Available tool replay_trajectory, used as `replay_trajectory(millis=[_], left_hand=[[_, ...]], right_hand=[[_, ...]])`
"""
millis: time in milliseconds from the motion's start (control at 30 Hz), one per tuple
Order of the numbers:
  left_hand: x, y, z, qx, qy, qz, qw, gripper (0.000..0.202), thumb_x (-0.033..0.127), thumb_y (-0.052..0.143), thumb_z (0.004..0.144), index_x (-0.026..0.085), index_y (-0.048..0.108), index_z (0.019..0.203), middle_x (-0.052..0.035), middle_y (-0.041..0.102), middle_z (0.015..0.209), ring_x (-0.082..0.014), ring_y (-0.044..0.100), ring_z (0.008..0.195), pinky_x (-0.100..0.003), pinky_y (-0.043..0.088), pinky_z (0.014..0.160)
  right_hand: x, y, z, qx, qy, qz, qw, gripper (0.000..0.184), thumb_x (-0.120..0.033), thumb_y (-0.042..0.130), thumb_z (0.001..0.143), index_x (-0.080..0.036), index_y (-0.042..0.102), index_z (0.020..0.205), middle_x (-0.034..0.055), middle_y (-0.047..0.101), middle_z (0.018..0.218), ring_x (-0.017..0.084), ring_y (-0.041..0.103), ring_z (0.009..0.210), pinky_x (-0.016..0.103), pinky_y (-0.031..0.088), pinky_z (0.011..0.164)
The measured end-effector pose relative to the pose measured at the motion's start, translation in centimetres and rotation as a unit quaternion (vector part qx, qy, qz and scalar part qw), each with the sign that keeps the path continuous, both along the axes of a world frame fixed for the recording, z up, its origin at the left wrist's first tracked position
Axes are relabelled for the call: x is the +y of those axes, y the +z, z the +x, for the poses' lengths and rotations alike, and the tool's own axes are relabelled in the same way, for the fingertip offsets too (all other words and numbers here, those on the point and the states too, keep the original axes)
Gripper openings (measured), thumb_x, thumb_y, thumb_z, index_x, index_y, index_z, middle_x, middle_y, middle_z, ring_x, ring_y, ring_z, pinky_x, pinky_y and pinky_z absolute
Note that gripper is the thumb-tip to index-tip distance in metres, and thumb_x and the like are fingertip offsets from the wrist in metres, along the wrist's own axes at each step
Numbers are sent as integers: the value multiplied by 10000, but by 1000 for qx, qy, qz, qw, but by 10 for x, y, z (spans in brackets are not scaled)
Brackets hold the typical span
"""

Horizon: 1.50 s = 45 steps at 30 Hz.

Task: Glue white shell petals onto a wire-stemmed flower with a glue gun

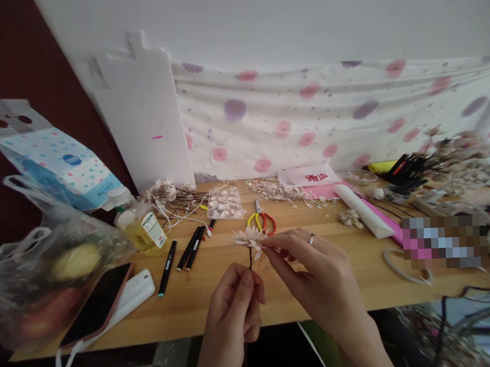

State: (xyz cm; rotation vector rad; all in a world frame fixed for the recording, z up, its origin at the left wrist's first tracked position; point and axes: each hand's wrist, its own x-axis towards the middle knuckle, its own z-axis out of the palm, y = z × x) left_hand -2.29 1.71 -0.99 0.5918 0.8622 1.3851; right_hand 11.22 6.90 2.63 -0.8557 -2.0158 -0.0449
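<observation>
A pale pinkish-white handmade flower on a thin dark stem stands upright over the front of the table. My left hand is closed around the stem just below the bloom. From the right, my right hand pinches the edge of the flower, thumb and forefinger together on a petal; a ring is on one finger. Just behind the bloom lie pliers with yellow and red handles. A clear tray of loose petals sits farther back.
At left are black markers, a bottle of yellow liquid, a phone and a plastic bag of produce. Petal scraps line the back. A white roll, white cable ring and dried-looking flowers are at right.
</observation>
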Motion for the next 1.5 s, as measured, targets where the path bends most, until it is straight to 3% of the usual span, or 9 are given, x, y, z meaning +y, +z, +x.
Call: replay_trajectory(millis=[333,667,833,967,1233,1500], left_hand=[[-4,1,1,-10,-23,-10,1000,385,489,810,742,172,598,692,89,516,564,9,179,374,-126,146,349],[-4,8,2,-40,-18,-46,998,425,476,900,608,161,619,662,81,543,533,21,175,352,-112,148,328],[-2,13,-1,-70,11,-101,992,473,453,963,460,152,647,644,77,541,479,23,196,342,-109,159,323],[-3,14,2,-87,3,-103,991,486,463,969,436,157,635,610,76,537,468,27,196,333,-103,156,317],[-11,3,3,-87,-32,-69,993,423,503,911,582,174,662,676,78,532,526,30,180,356,-91,173,335],[-13,0,6,-64,-37,-58,996,452,536,911,559,180,657,672,63,561,531,39,194,342,-81,175,331]], right_hand=[[-6,5,1,-14,-23,-9,1000,81,-195,602,963,-176,673,931,-5,673,749,124,630,640,228,452,580],[-12,7,5,10,-40,-10,999,29,-203,665,932,-182,654,949,-23,659,747,108,612,630,218,457,603],[-28,-5,10,117,-43,-1,992,83,-158,641,929,-203,640,999,-30,658,752,86,592,616,197,457,617],[-34,-21,6,89,25,-21,995,221,-159,530,979,-167,665,1153,18,650,762,119,616,647,217,463,584],[-33,-30,1,44,18,-32,998,323,-224,466,1022,-169,659,1274,35,637,736,145,607,595,241,457,529],[-35,-28,5,22,2,-16,1000,338,-243,452,1033,-163,639,1302,34,640,737,147,622,605,243,457,531]])
